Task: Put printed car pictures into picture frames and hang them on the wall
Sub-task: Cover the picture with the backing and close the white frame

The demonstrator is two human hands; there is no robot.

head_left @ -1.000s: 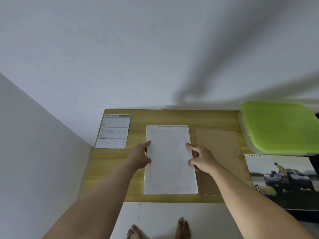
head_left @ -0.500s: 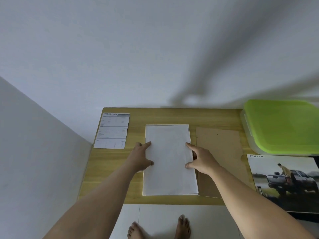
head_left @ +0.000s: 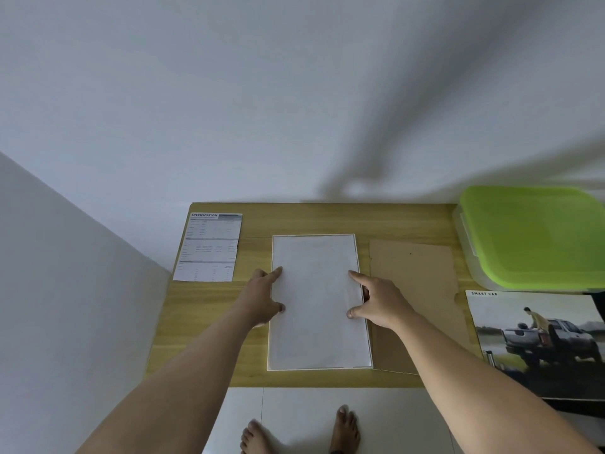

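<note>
A white sheet (head_left: 317,309) lies blank side up inside a thin white picture frame (head_left: 269,365) on the wooden table (head_left: 209,322). My left hand (head_left: 262,299) rests at the sheet's left edge, forefinger and thumb touching the paper. My right hand (head_left: 376,303) is at the right edge, forefinger and thumb spread on the sheet. A brown backing board (head_left: 422,290) lies flat just right of the frame. A printed car picture (head_left: 537,342) marked "SMART CAR" lies at the far right.
A specification sheet (head_left: 209,247) lies at the table's back left. A clear box with a green lid (head_left: 537,234) stands at the back right. White walls close the back and left. My bare feet (head_left: 301,430) stand on pale floor tiles below the table's front edge.
Both hands stay at the sheet's edges; the fingers have shifted slightly on the paper. The view has tilted a little.
</note>
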